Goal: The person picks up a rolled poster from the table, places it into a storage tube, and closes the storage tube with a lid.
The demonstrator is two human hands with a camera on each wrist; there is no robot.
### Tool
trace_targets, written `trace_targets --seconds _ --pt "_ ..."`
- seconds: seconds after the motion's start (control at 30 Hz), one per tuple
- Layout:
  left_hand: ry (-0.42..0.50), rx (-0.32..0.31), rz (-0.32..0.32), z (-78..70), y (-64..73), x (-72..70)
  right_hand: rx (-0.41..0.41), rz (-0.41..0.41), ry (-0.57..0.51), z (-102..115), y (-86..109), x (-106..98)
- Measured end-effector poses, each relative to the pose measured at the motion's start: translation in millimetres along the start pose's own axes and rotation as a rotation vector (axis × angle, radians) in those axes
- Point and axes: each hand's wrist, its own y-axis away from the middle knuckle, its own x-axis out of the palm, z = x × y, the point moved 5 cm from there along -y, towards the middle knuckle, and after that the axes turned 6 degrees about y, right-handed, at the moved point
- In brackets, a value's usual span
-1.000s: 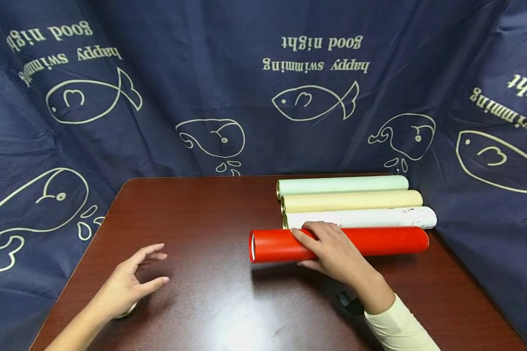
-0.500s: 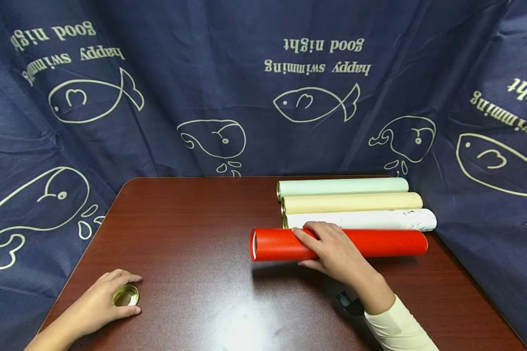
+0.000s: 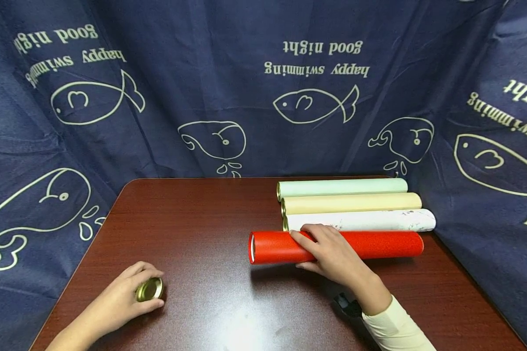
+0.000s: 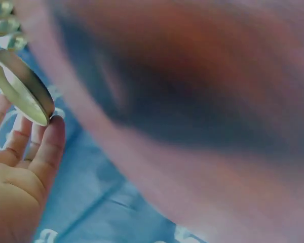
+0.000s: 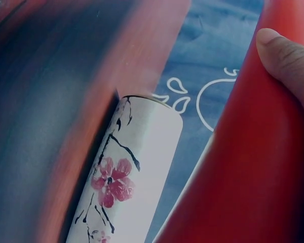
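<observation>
My left hand (image 3: 122, 298) pinches a round gold metal lid (image 3: 150, 289) between thumb and fingers, tilted above the left part of the table. In the left wrist view the lid (image 4: 25, 88) shows its rim and pale inner side. A long red cardboard tube (image 3: 386, 244) is gripped from above by my right hand (image 3: 329, 251) near its middle. The tube's left end shows a pale rim around a dark opening and faces the lid, a wide gap away. In the right wrist view my thumb (image 5: 281, 50) lies along the red tube (image 5: 243, 152).
Behind the red tube lie a white tube with a flower print (image 3: 377, 220), a cream tube (image 3: 355, 203) and a pale green tube (image 3: 342, 186), side by side. They rest on the dark brown table (image 3: 193, 219). A blue patterned cloth (image 3: 219, 58) hangs around it.
My left hand came down over the lid on the table, took hold of it, and lifted it up and to the right. The right hand and red tube have hardly moved.
</observation>
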Motion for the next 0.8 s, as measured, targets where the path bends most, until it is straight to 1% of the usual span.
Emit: trace_targets --seconds 0.1,0.2,0.3,0.37,0.47,0.53,0.63,0.8 --pt "0.098 -0.013 -0.006 -17.4 -21.5 10.2 -0.005 0.004 -0.002 1 0.5 1" --pt "0.252 -0.073 0.021 -32.5 -41.6 23.5 -0.01 0.01 -0.012 3 1.8 3" --pt "0.416 -0.099 0.019 -46.3 -61.7 37.4 -0.011 0.018 -0.021 3 3.1 5" --pt "0.496 -0.096 -0.008 -55.9 -74.9 46.0 -0.005 0.022 -0.026 4 3.8 6" --pt "0.579 -0.087 -0.052 -69.2 -91.7 58.2 -0.002 0.027 -0.024 5 3.9 6" --pt "0.619 -0.091 -0.077 -76.7 -100.6 65.5 -0.002 0.025 -0.023 6 3.8 6" --pt "0.693 -0.1 -0.095 -84.9 -110.1 74.7 -0.005 0.022 -0.023 7 3.8 5" --pt "0.798 -0.104 -0.108 -92.8 -117.3 85.6 -0.007 0.022 -0.035 7 4.1 3"
